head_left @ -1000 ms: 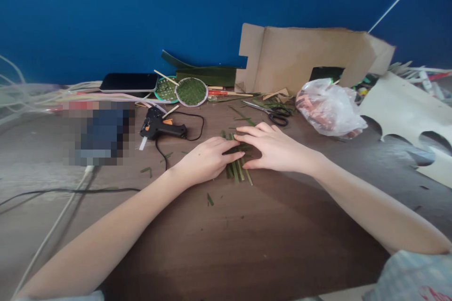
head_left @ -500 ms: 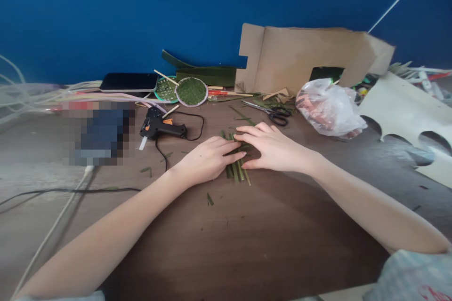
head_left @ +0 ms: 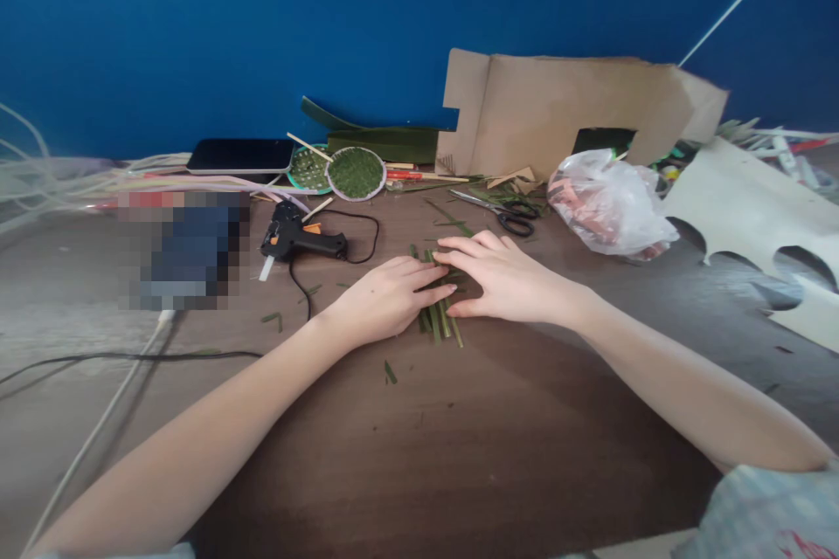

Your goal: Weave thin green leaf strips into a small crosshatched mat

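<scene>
A small bunch of narrow green leaf strips (head_left: pixel 434 325) lies on the brown tabletop between my hands, most of them pointing toward me. My left hand (head_left: pixel 395 295) rests over their left side, fingers stretched out and pressing on them from above. From the right, my right hand (head_left: pixel 502 278) reaches in with fingers spread and thumb apart, its fingertips touching the strips' upper part. Under the fingers, how the strips cross is hidden. Small leaf scraps (head_left: pixel 391 372) lie just in front of the left hand.
Left of my hands are a black glue gun (head_left: pixel 305 236) with its cord and a blurred-out dark device (head_left: pixel 193 249) on a white cable. Behind are round green woven pieces (head_left: pixel 356 173), scissors (head_left: pixel 502 211), a cardboard box (head_left: pixel 551 105) and a plastic bag (head_left: pixel 613 205). A cut-out sheet (head_left: pixel 740 201) stands right.
Both hands stay almost in place on the leaf strips, with only slight finger movement. The whole view has shifted a little.
</scene>
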`<state>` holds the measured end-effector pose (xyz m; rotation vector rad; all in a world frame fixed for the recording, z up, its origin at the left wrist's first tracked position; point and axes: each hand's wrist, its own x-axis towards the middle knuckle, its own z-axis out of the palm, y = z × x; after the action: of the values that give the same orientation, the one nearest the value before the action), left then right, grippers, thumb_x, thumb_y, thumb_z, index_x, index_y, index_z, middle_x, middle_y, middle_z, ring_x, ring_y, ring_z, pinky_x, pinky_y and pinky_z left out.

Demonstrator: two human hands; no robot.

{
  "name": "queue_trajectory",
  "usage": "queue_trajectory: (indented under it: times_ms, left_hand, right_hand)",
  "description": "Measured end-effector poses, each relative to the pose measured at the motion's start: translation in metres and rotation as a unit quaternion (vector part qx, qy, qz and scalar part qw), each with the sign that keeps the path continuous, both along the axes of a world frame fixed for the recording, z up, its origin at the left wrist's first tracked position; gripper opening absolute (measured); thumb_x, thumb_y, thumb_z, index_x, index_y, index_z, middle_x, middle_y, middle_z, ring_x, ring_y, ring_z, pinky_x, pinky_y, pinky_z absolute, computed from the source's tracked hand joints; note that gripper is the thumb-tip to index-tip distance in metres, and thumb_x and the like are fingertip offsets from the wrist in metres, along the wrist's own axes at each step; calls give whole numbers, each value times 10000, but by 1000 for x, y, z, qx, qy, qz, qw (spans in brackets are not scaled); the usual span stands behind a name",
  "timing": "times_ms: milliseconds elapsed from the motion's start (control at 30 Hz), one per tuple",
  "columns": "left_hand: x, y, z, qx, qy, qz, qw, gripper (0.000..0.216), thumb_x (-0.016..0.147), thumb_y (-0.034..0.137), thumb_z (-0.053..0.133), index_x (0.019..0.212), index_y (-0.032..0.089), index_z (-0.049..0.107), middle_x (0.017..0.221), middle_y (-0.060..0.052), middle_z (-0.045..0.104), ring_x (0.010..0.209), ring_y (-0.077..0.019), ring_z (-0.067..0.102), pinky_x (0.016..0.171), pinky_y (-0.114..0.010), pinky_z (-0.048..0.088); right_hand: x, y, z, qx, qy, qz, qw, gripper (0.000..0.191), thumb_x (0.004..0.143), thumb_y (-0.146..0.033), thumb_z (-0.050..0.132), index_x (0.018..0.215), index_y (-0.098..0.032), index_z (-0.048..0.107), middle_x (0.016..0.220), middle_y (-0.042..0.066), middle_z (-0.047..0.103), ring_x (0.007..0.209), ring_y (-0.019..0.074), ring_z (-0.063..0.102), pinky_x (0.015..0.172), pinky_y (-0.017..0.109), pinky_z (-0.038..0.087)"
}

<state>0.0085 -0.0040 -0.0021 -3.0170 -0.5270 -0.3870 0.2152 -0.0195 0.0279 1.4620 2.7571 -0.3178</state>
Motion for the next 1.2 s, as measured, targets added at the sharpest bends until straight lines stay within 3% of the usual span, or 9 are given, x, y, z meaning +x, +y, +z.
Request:
queue_trajectory:
  times_ms: [200,267,367,533,800,900,967,1100,1200]
  left_hand:
    - [1,0,3,0,3,2,1000,355,886,151,386,1196,183,558,1214,-91,578,1052,-218,545,901,-377,440]
    - [1,1,4,2,11,2,1000,371,880,136,379,1205,185,552,1220,-94,575,1021,-211,560,880,-372,449]
    - [1,1,4,9,19,1,1000,398,860,108,376,1210,184,549,1240,-86,564,995,-210,568,864,-366,455]
    - [1,1,3,15,18,11,1000,396,852,101,389,1203,190,551,1221,-83,575,998,-204,560,870,-363,448]
    - [5,-6,7,8,23,40,999,381,858,98,385,1190,172,557,1166,-96,604,914,-209,568,797,-375,466]
    - [7,-8,13,-51,1,73,996,412,844,66,350,1203,126,544,1131,-92,632,910,-206,572,816,-376,471]
    - [7,-9,20,-130,-28,107,985,442,810,35,340,1179,132,564,1101,-64,652,900,-172,584,845,-326,474]
    - [4,-6,31,-294,-81,205,930,435,783,57,330,1080,178,625,1036,4,680,905,-131,618,844,-253,482]
    - [1,-3,31,-279,-103,223,928,377,783,72,347,988,170,649,972,-5,686,884,-144,614,838,-268,478]
  right_hand:
    - [7,10,2,-36,53,6,998,613,727,-533,573,1247,-214,512,1388,71,427,1165,331,397,902,492,371]
    - [14,19,2,-37,114,7,993,457,774,-467,542,1155,-217,580,1270,64,539,1079,279,470,895,437,387]
    - [23,34,-2,38,188,-117,974,215,779,-264,522,942,-193,643,967,63,637,835,199,549,785,363,428]
    - [28,45,-17,80,185,-180,963,130,743,-136,503,769,-175,624,782,45,597,714,167,523,694,310,408]
    - [22,49,-29,89,180,-192,961,50,740,-232,572,753,-184,564,702,19,556,687,166,497,654,290,377]
    - [22,50,-27,58,183,-218,957,52,737,-231,569,757,-183,563,652,4,562,630,151,499,622,280,371]
    - [22,50,-24,41,187,-235,953,61,726,-221,569,772,-182,570,637,-1,569,598,143,501,604,274,369]
    - [23,49,-21,24,195,-245,949,80,705,-163,536,768,-183,580,654,4,589,587,137,505,596,270,377]
    - [23,49,-23,67,179,-245,951,44,729,-203,529,714,-190,568,696,27,596,684,171,517,629,290,381]
